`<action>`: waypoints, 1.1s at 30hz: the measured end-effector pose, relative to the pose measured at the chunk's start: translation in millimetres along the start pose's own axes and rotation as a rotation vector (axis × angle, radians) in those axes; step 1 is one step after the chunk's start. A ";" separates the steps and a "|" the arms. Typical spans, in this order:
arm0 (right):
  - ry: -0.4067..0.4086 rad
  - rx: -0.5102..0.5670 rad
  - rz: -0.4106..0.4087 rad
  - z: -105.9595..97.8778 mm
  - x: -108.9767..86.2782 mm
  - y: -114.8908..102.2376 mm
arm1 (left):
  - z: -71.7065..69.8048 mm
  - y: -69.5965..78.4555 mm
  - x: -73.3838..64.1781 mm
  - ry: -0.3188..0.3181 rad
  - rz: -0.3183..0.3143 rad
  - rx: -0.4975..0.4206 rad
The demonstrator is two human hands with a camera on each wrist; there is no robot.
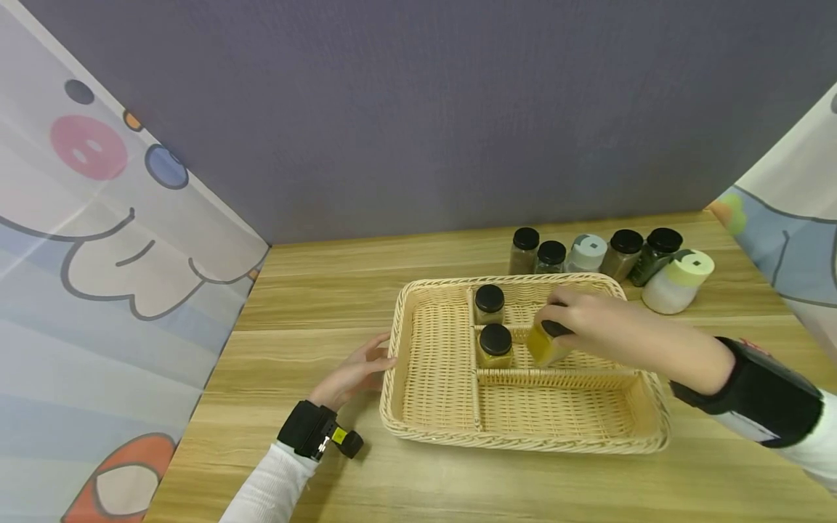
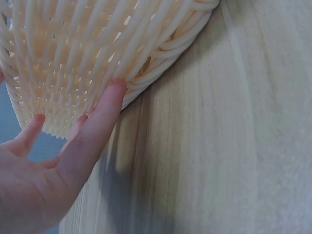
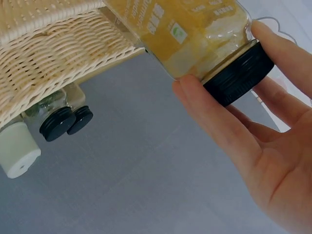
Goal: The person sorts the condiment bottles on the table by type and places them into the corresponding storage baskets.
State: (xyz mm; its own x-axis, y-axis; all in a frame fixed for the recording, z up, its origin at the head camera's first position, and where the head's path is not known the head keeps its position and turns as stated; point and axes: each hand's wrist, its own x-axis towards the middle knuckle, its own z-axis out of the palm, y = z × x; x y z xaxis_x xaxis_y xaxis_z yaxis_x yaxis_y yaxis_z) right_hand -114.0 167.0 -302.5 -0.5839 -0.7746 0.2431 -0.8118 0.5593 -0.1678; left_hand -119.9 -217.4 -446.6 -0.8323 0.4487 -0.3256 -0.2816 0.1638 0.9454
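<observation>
My right hand (image 1: 582, 319) pinches a jar of yellow turmeric powder (image 3: 190, 36) near its black lid. The jar tilts over the middle compartment of the wicker basket (image 1: 431, 432); whether it touches the basket floor I cannot tell. Left of it, a black-lidded jar of yellow contents (image 1: 495, 347) stands in that same compartment. Another black-lidded jar (image 1: 489, 305) stands in the back compartment. At the basket's left end, my left hand (image 1: 349, 374) touches the outer wall with extended fingers; in the left wrist view the fingertips (image 2: 116, 90) meet the weave.
Behind the basket stand several black-lidded jars (image 1: 523, 250) and a white-capped shaker (image 1: 587, 253). A shaker with a pale green cap (image 1: 676, 282) stands at the back right. A grey panel (image 1: 458, 123) rises behind the wooden table (image 1: 314, 290).
</observation>
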 end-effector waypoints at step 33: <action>-0.046 -0.032 0.032 26.3 9.8 -10.0 | 5.8 8.6 -4.5 0.016 -0.020 -0.039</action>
State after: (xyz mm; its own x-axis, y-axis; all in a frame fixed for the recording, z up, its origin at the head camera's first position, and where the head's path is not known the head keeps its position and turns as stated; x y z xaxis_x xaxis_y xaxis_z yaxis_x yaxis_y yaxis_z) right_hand -111.8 146.1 -323.5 -0.6097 -0.7685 0.1939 -0.7926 0.5924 -0.1444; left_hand -115.9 -212.9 -437.1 -0.8336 0.4316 -0.3448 -0.3165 0.1384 0.9384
